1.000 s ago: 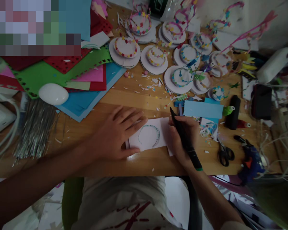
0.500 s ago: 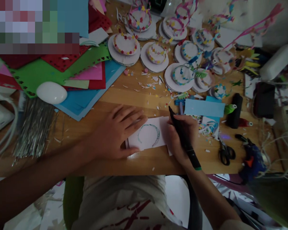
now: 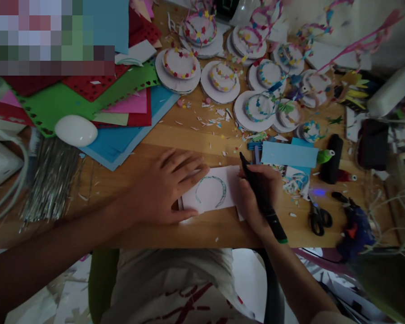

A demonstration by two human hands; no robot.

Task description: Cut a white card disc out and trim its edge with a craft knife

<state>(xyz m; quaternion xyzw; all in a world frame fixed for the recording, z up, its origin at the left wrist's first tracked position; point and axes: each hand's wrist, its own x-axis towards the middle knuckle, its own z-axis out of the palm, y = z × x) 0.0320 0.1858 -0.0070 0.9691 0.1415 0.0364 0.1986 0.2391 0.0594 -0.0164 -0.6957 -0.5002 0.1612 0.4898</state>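
Observation:
A small white sheet of paper [image 3: 211, 204] lies near the table's front edge, with a green arch-shaped outline drawn on it. My left hand [image 3: 168, 189] rests flat with fingers spread, its fingertips and thumb on the sheet's left end. In my right hand [image 3: 261, 193] is a black marker [image 3: 263, 198] with a green end near my wrist. The marker's tip points up and away from the paper. My right hand rests at the sheet's right end, covering part of it.
Several white discs with beaded rings [image 3: 180, 67] stand at the back. Coloured sheets [image 3: 124, 126] and a white oval object [image 3: 76, 130] lie left, beside thin silvery sticks [image 3: 50, 184]. Scissors [image 3: 319, 218], blue strips [image 3: 288, 154] and a glue gun [image 3: 356, 225] lie right. Paper scraps litter the middle.
The whole view has shifted slightly, with things appearing a little farther right. Both hands keep their places on the paper, and the marker stays in my right hand.

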